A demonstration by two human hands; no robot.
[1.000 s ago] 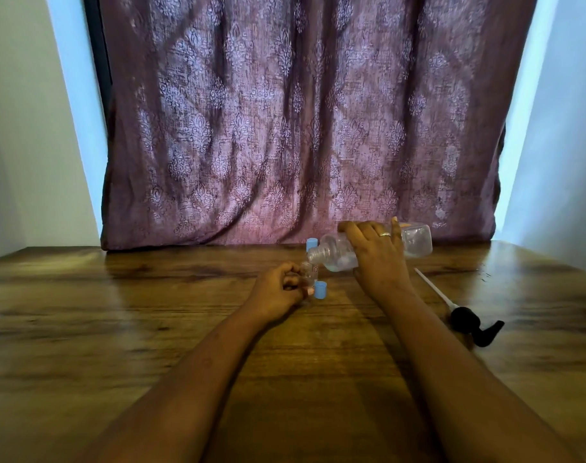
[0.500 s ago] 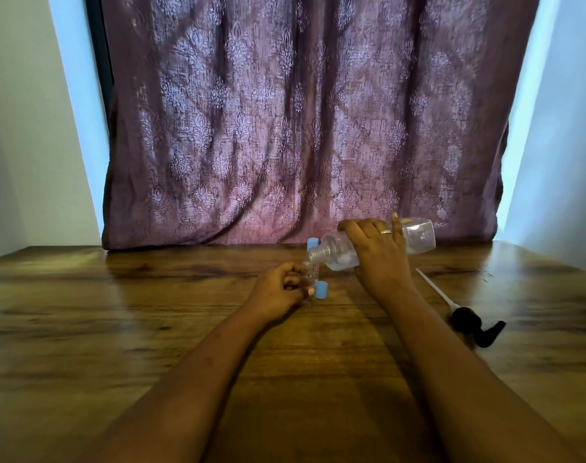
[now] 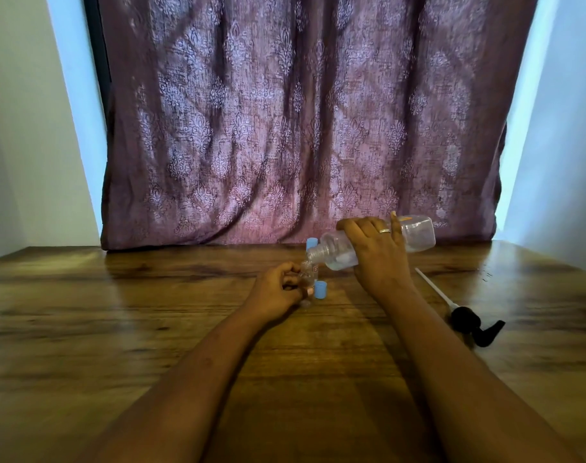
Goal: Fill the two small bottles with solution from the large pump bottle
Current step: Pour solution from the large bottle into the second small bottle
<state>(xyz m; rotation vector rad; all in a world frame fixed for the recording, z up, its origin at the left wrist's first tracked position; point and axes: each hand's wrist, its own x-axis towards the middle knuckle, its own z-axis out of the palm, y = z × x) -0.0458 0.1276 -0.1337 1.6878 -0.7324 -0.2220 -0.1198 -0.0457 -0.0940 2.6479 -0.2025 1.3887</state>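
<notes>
My right hand point(image 3: 377, 253) grips the large clear bottle point(image 3: 417, 232), which lies almost level with its open neck pointing left and down. That neck meets the mouth of a small clear bottle point(image 3: 307, 275) standing upright on the wooden table point(image 3: 151, 312); my left hand point(image 3: 276, 290) is wrapped around it. A blue cap point(image 3: 320, 289) stands on the table just right of the small bottle. Behind the large bottle's neck a second blue cap point(image 3: 311, 242) shows; whatever it sits on is hidden.
The black pump head point(image 3: 473, 325) with its white dip tube point(image 3: 433, 287) lies on the table to the right of my right forearm. A purple patterned curtain point(image 3: 285, 128) hangs along the table's far edge, between pale walls.
The base of the large bottle has risen slightly, so it tilts a little more toward the small bottle. Both hands stay in place.
</notes>
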